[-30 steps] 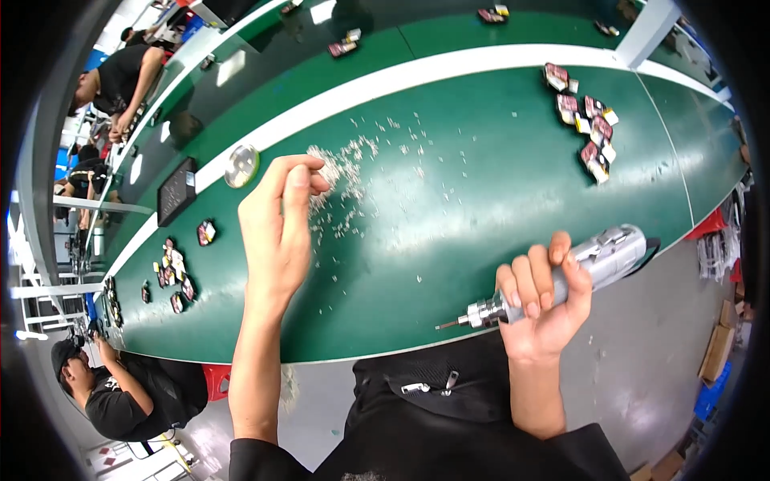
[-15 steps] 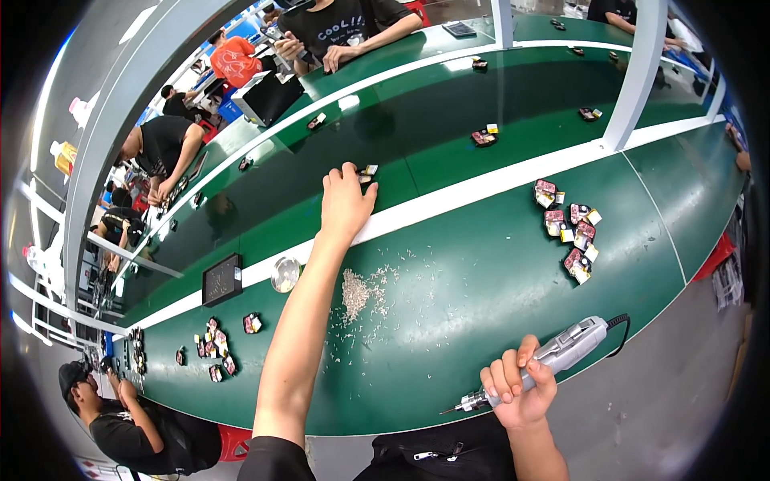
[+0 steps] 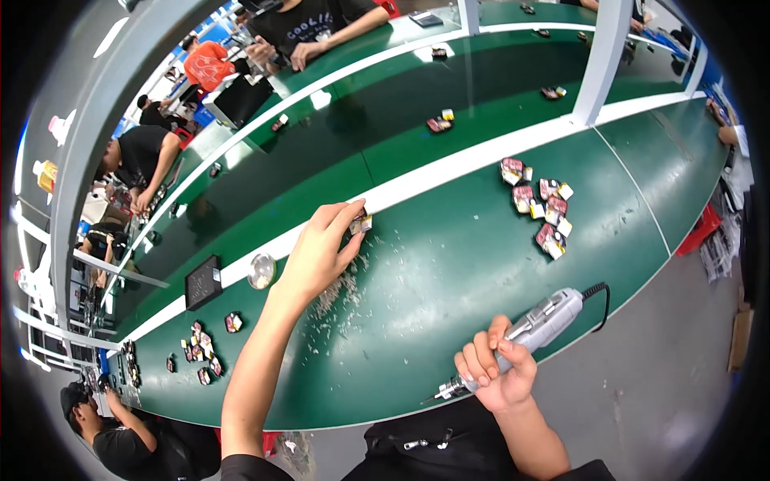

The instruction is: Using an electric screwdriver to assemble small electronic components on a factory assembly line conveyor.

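Note:
My left hand is stretched out over the green table, fingers pinched on a small red, black and yellow part near the white stripe. My right hand stays close to my body at the table's near edge, gripping a silver electric screwdriver with its tip pointing left and its black cord trailing right. A patch of pale loose bits is strewn on the table below my left hand.
A cluster of several similar small parts lies to the right. A round metal dish and a black tablet sit at left, with more parts beyond. Other people work across the far belt and at the lower left. A white post stands at the back right.
My left hand reached far out to the belt, picked up a small part, and has drawn back toward me with it. My right hand kept the screwdriver at the table edge.

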`<state>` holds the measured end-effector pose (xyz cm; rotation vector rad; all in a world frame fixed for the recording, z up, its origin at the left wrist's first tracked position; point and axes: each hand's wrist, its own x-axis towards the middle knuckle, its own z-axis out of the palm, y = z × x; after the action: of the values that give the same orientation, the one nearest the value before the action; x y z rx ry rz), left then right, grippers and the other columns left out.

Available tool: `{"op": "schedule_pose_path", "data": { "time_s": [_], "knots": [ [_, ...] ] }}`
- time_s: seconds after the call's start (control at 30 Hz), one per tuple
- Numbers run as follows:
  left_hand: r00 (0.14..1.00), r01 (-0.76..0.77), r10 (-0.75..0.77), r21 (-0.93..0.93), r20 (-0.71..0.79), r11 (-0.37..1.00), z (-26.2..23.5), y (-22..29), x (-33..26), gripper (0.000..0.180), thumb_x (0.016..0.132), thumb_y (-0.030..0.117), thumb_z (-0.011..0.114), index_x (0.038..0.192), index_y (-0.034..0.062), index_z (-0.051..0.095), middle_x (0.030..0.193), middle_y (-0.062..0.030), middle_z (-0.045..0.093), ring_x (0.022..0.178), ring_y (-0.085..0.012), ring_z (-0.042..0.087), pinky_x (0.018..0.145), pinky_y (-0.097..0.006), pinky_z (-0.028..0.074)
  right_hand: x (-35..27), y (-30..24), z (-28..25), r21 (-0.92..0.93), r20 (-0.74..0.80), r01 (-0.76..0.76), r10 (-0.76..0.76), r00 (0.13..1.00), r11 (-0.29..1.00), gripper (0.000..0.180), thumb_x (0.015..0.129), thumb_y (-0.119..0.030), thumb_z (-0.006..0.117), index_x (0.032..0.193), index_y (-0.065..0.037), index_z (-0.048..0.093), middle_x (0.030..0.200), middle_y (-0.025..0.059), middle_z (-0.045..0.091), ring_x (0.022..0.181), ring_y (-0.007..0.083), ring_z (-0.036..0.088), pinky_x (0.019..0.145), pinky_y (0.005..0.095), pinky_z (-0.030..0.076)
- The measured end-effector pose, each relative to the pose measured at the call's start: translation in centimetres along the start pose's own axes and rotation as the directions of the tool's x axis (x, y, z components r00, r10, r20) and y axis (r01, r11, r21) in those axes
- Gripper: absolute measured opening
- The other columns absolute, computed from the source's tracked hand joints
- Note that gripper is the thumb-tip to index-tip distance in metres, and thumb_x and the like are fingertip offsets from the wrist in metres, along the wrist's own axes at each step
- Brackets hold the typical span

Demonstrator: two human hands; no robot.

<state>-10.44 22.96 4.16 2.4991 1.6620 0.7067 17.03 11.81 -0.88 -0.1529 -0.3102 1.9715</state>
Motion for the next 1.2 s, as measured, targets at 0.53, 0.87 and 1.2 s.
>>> {"op": "schedule_pose_path", "data": {
  "time_s": [0.53,0.87,1.2],
  "knots": [
    [0.950,-0.290,0.290,-0.018,0.116,0.957,2.2,14.2,-13.6,0.053,0.062,0.000,0.070,0.114,-0.0044,0.059,0.120,-0.0225,0.054,0.101,-0.0347,0.058,0.080,-0.039,0.053,-4.5,0.3,0.9,0.028,-0.074,-0.066,0.068,0.995,0.997,0.008,0.088,-0.016,0.047,0.084,-0.009,0.048,0.052,0.0004,0.039,0.044,0.0125,0.041,0.056,0.0306,0.039],
    [0.992,-0.093,0.107,-0.176,0.071,0.980,1.8,14.7,-12.4,0.038,0.063,-0.003,0.066,0.100,-0.0095,0.059,0.104,-0.0175,0.060,0.091,-0.0277,0.059,0.070,-0.034,0.055,-5.5,1.7,1.4,-0.027,-0.090,-0.160,0.157,0.984,0.987,0.011,0.088,-0.020,0.049,0.084,-0.010,0.047,0.051,-0.0009,0.039,0.044,0.0117,0.041,0.055,0.0297,0.040],
    [0.993,0.016,0.001,-0.140,0.117,0.990,2.1,15.8,-11.7,0.035,0.065,-0.007,0.067,0.099,-0.0049,0.059,0.101,-0.0136,0.060,0.091,-0.0300,0.059,0.069,-0.037,0.052,-6.4,3.8,1.8,-0.090,-0.187,-0.250,0.231,0.955,0.964,0.008,0.087,-0.017,0.048,0.085,-0.009,0.047,0.053,0.0009,0.040,0.044,0.0130,0.042,0.055,0.0312,0.040]
  ]
}}
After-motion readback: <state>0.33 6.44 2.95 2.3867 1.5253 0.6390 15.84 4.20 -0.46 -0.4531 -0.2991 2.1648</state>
